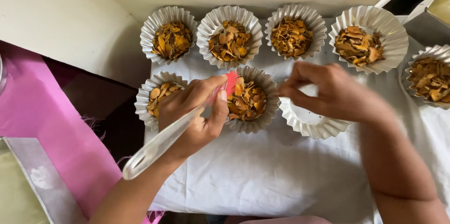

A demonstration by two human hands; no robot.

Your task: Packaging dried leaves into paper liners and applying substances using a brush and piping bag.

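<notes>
Seven fluted paper cups on white cloth (262, 177); six hold orange-brown dried chips.
Far row: four filled cups (171, 34), a fifth at right edge. Near row: two filled, then empty cup (307, 121) right of them. Left hand (197, 113) closed around brush (173, 132), clear handle, red tip over near middle cup (251, 99). Right hand (328, 93) pinches empty cup's far rim.

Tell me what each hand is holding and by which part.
The left hand holds a clear-handled brush with red bristles, gripped near the bristle end. The right hand holds the rim of an empty white paper cup with its fingers.
</notes>
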